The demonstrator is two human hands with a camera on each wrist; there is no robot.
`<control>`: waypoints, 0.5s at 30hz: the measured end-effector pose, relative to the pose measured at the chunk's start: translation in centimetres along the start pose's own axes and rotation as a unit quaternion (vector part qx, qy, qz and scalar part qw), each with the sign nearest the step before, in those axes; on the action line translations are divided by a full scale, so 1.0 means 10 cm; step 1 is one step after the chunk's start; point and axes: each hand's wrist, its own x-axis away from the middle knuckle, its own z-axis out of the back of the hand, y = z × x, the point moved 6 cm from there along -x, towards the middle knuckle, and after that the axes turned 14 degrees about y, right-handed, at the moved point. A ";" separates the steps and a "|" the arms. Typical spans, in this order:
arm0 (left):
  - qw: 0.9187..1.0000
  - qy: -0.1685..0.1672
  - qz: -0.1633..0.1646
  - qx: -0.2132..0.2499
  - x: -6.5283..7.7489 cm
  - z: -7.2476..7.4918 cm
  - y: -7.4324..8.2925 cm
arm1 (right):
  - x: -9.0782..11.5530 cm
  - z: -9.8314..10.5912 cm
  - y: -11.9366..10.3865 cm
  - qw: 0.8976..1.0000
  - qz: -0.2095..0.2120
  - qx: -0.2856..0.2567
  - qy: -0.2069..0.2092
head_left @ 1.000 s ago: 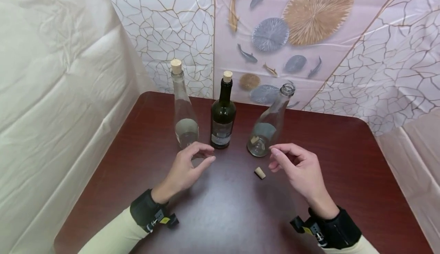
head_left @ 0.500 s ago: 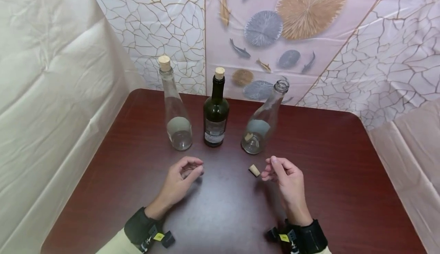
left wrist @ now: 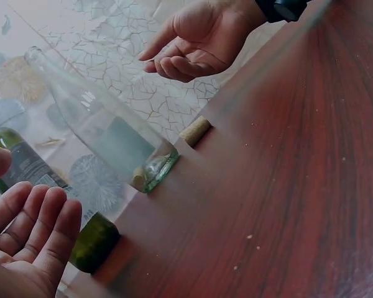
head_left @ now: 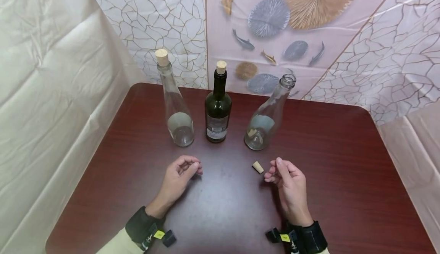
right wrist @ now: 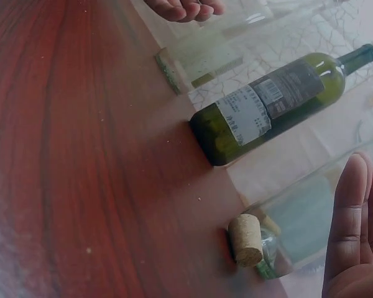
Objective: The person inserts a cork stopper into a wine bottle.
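Note:
A loose cork (head_left: 258,167) lies on its side on the table, just left of my right hand (head_left: 290,189). That hand's fingers are loosely bent and hold nothing. My left hand (head_left: 175,181) lies low over the table in front of the left bottle, relaxed and holding nothing. Three bottles stand in a row behind the hands. The clear left bottle (head_left: 180,126) and the dark green middle bottle (head_left: 218,107) each have a cork in the neck. In the clear right bottle (head_left: 262,126) the mouth is uncorked, and a cork piece (left wrist: 138,177) sits inside near its base.
The dark red wooden table (head_left: 220,208) reaches back to a patterned cloth wall (head_left: 172,13) close behind the bottles. Pale fabric (head_left: 68,112) hangs along the left side, and more fabric (head_left: 412,143) hangs at the right.
Both hands have drawn back from the bottles toward the person and sunk lower over the table. The bottles and loose cork stay put; the head view has shifted slightly.

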 end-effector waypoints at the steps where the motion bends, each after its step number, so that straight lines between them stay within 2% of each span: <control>1: 1.000 0.000 0.000 0.003 0.00 0.00 0.00 | 0.00 0.00 0.00 1.000 0.001 0.000 0.000; 7: 1.000 -0.010 0.005 0.010 -0.01 -0.03 -0.05 | 0.00 0.03 -0.01 1.000 0.012 0.001 0.007; 15: 1.000 -0.016 0.005 0.011 0.01 -0.04 -0.06 | 0.00 0.06 -0.02 1.000 0.006 0.020 0.021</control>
